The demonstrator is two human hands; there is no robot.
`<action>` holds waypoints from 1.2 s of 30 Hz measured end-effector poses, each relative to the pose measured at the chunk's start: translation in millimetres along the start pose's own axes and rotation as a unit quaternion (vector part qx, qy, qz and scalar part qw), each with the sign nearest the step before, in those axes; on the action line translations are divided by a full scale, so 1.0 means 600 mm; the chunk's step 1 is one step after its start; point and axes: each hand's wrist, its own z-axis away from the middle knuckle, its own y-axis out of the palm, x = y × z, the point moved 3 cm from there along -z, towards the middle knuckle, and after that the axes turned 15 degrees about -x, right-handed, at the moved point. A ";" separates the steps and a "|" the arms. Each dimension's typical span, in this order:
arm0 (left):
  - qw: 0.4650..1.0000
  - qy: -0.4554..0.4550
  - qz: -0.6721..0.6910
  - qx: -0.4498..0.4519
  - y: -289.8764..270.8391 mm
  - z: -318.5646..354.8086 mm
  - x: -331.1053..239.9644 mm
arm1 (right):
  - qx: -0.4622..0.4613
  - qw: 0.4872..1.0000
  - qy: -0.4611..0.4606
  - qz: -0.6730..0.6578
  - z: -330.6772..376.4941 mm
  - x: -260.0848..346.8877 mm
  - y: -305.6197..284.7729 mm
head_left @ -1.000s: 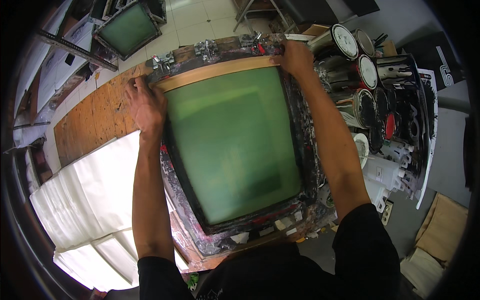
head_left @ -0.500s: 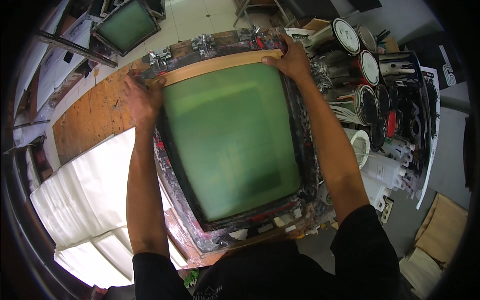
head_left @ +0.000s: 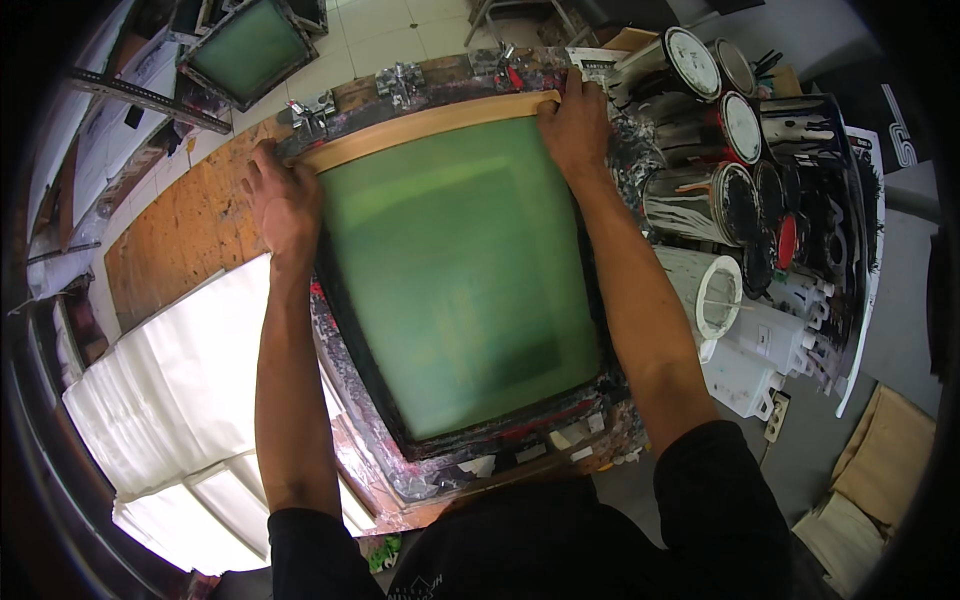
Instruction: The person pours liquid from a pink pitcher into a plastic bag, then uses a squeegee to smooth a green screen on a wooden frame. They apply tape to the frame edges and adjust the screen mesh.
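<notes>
Left hand: I am seeing the left hand [head_left: 284, 205] resting at the top left corner of the dark frame [head_left: 365, 365]. Its fingers are sitting a little apart, and I cannot tell if it is squeezing.
Right hand: The right hand [head_left: 577, 130] is resting at the top right corner, fingers bending and sitting close together. I cannot tell how tightly it is holding.
Tan strip: The tan strip [head_left: 430, 130] is running along the frame's top, between both hands.
Green screen: The green screen [head_left: 460, 280] is filling the frame, lying between my two arms on the bench [head_left: 180, 235].
Clips: Silver clips [head_left: 400, 84] are sitting in a row just past the strip.
White sheets: White sheets [head_left: 180, 370] are lying to the left.
Cans: Messy paint cans [head_left: 692, 65] are crowding the right, with white jugs [head_left: 738, 378] lying near them.
Floor: Another green screen [head_left: 247, 52] is standing past the bench.
</notes>
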 end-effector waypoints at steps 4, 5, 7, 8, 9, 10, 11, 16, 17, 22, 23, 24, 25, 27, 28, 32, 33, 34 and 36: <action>0.995 -0.046 0.088 -0.010 -0.015 0.000 -0.003 | 0.009 1.000 0.019 -0.006 -0.001 0.005 -0.020; 0.993 -0.059 0.097 -0.012 -0.016 0.001 -0.008 | 0.008 1.000 0.019 -0.010 -0.001 0.004 -0.023; 0.996 -0.066 0.056 -0.004 -0.016 -0.004 -0.019 | -0.016 0.999 0.021 -0.027 -0.009 -0.003 -0.012; 0.997 -0.069 0.035 0.001 -0.016 -0.006 -0.021 | -0.028 0.999 0.023 -0.036 -0.011 -0.007 -0.007; 0.996 -0.068 0.053 0.007 -0.013 -0.003 -0.015 | -0.035 0.998 0.034 -0.045 -0.008 -0.013 -0.003; 0.995 -0.066 0.069 0.012 -0.014 -0.004 -0.008 | -0.043 0.996 0.045 -0.057 -0.008 -0.013 -0.001; 0.994 -0.066 0.086 0.016 -0.014 -0.005 -0.002 | -0.050 0.995 0.055 -0.068 -0.009 -0.013 0.002; 0.997 0.023 0.042 -0.054 -0.016 0.006 0.006 | -0.029 0.987 0.139 -0.071 -0.018 -0.018 0.020; 0.999 -0.010 0.025 -0.033 -0.014 0.005 0.007 | -0.022 0.990 0.129 -0.056 -0.018 -0.005 0.013; 0.994 -0.051 0.093 -0.003 -0.031 -0.005 -0.007 | -0.050 0.996 0.050 -0.051 -0.006 -0.021 -0.003; 0.990 -0.061 0.125 -0.009 -0.036 -0.004 -0.006 | -0.056 0.996 0.037 -0.053 -0.004 -0.020 -0.006; 0.985 -0.071 0.158 -0.014 -0.040 -0.002 -0.006 | -0.023 0.997 0.038 -0.065 -0.004 -0.019 -0.002; 0.985 -0.062 0.160 -0.020 -0.040 0.000 -0.008 | 0.007 0.997 0.041 -0.072 -0.009 -0.013 -0.011; 0.983 -0.046 0.174 -0.030 -0.033 0.003 0.002 | 0.020 0.997 0.030 -0.066 -0.012 -0.011 -0.017; 0.987 0.008 0.152 -0.058 -0.028 0.004 0.008 | 0.003 0.999 0.014 -0.052 -0.011 -0.015 -0.006; 0.988 -0.037 0.147 -0.033 -0.022 0.006 0.005 | 0.002 1.000 0.026 0.012 -0.013 -0.018 0.004; 0.989 -0.064 0.133 -0.019 -0.022 0.005 -0.004 | 0.013 0.999 0.035 0.022 -0.018 -0.017 -0.001; 0.992 -0.056 0.111 -0.020 -0.023 0.003 -0.006 | 0.025 0.999 0.041 0.024 -0.024 -0.010 -0.003; 0.997 -0.038 0.067 -0.019 -0.020 0.001 -0.006 | 0.067 0.992 0.105 0.010 -0.048 0.002 -0.030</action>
